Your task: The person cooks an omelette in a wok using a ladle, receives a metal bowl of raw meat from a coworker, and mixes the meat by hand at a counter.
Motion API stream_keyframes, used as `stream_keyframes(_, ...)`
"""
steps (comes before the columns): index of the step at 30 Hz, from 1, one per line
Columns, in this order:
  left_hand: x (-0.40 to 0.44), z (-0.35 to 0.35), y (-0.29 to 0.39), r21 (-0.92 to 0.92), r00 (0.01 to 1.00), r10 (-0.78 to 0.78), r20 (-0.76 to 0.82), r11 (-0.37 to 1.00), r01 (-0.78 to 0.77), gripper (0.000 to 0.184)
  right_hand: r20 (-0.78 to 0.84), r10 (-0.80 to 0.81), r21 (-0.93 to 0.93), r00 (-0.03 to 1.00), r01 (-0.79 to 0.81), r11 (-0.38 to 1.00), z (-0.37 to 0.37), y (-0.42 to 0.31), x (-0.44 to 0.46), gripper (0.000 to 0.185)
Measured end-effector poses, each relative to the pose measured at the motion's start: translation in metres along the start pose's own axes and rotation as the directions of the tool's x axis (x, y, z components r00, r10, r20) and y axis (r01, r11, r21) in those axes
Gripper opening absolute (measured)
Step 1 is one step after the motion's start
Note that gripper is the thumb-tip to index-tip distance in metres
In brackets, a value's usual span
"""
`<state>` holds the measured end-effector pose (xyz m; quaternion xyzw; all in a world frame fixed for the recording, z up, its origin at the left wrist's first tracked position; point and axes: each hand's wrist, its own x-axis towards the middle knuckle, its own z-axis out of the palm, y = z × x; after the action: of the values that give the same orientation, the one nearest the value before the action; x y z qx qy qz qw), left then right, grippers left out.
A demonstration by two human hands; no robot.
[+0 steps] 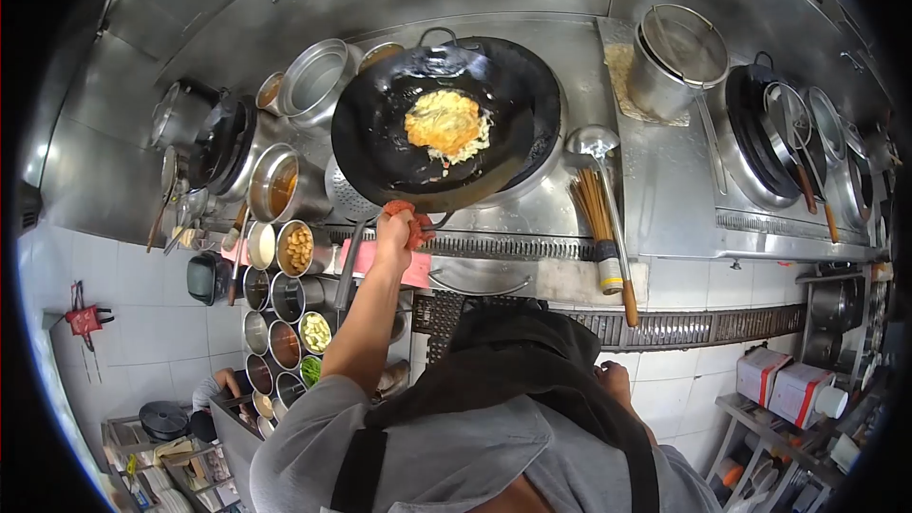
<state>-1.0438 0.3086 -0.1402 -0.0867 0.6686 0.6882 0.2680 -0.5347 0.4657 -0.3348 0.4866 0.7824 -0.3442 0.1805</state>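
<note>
My left hand (392, 232) is closed around the near handle of a large black wok (518, 138), with a red cloth (418, 225) between palm and handle. In the wok lies a golden, browned egg pancake (445, 123) with pale shredded bits at its lower edge. Beside my left hand, a perforated skimmer (351, 192) rests with its handle toward me. My right hand (616, 380) hangs low at my right side, beside the black apron (513, 361). Its fingers are small in view and partly hidden, so their grip is unclear.
Left of the wok stand several metal pots of ingredients, one with fried pieces (296, 247). To the right lie a ladle (598, 147) and a bamboo brush (594, 204). A strainer pot (665, 76) and a second wok station (750, 133) stand farther right. Another person's arm (226, 382) shows lower left.
</note>
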Motion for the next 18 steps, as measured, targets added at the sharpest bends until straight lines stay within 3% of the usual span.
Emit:
stream_keyframes(2,-0.015,0.0,0.011,0.006,0.999,-0.038,-0.008,0.999,0.038,0.027,0.017,0.063,0.033,0.998,-0.063,0.997,-0.003,-0.014,0.005,0.04)
stream_keyframes(8,0.021,0.025,-0.026,-0.097,0.987,-0.136,0.09,0.985,0.145,0.027,0.008,-0.003,0.087,1.0,0.002,0.996,-0.013,-0.04,0.017,0.039)
stream_keyframes(10,0.037,0.048,-0.041,-0.255,0.994,-0.101,0.045,0.961,0.109,0.025,-0.001,-0.001,0.097,1.0,0.001,0.995,-0.014,-0.034,0.019,0.04)
stream_keyframes(13,0.064,0.062,-0.059,-0.329,0.996,-0.052,0.068,0.942,0.071,0.023,-0.058,-0.043,-0.003,0.997,0.043,0.999,-0.015,-0.019,0.025,0.04)
stream_keyframes(18,0.058,0.056,-0.049,-0.254,0.998,-0.001,0.065,0.967,0.017,0.022,-0.018,0.07,0.003,0.997,-0.07,0.998,-0.033,-0.025,0.013,0.039)
